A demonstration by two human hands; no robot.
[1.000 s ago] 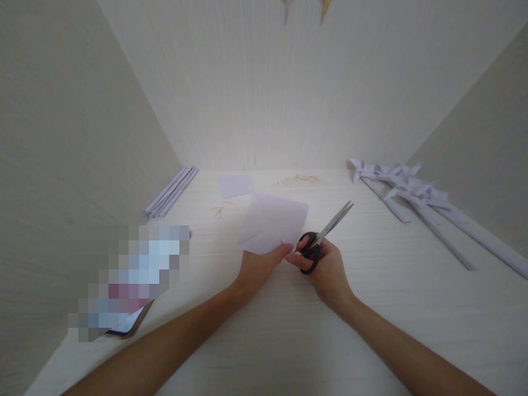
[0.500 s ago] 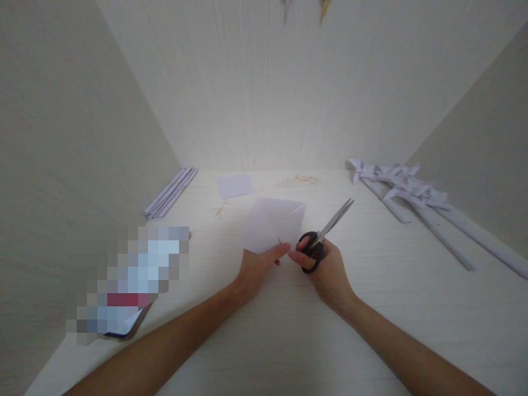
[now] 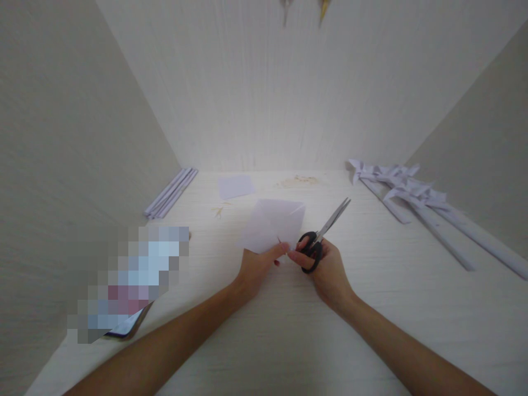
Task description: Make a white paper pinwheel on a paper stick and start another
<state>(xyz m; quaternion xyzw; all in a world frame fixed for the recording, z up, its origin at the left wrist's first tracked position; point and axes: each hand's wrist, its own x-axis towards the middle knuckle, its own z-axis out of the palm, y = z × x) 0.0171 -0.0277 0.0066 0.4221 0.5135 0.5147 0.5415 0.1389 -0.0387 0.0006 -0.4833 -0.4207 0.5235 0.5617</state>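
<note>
My left hand pinches the near corner of a pale paper square and holds it just above the white table. My right hand grips black-handled scissors; their closed silver blades point up and to the right, away from the paper. The fingertips of both hands almost meet at the paper's near corner. A slit or crease runs in from the paper's right corner.
Folded paper pinwheels on long paper sticks lie at the right. A bundle of rolled paper strips rests by the left wall. A small paper square and scraps sit at the back. A phone lies near left.
The paper has tipped flatter and sunk slightly, its right corner now showing a slit. The scissors' blades have swung slightly left. Both hands stay almost in place.
</note>
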